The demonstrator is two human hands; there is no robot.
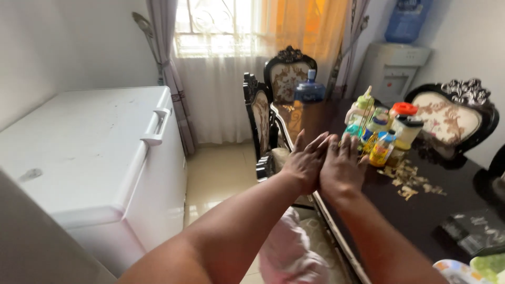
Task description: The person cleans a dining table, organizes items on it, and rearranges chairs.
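Here the left hand (304, 164) and right hand (342, 167) press together, fingers flat, grasping nothing. Reaching forward could topple the bottles (380, 134) just beyond, seemingly crowded on the table (421, 210).

White chest freezer (100, 152) left; curtained window (231, 26) (sunlit); ornate chairs (288, 73).

Bottles (380, 131) crowd just beyond hands (323, 164), dark table (421, 210) open nearer, chair (261, 123) left

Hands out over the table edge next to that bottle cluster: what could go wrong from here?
1. The right hand is close to the crowded bottles; a sweep could topple one.
2. Dry scraps lie loose on the dark table and could be brushed off.
3. The left hand hangs past the edge, near the chair.
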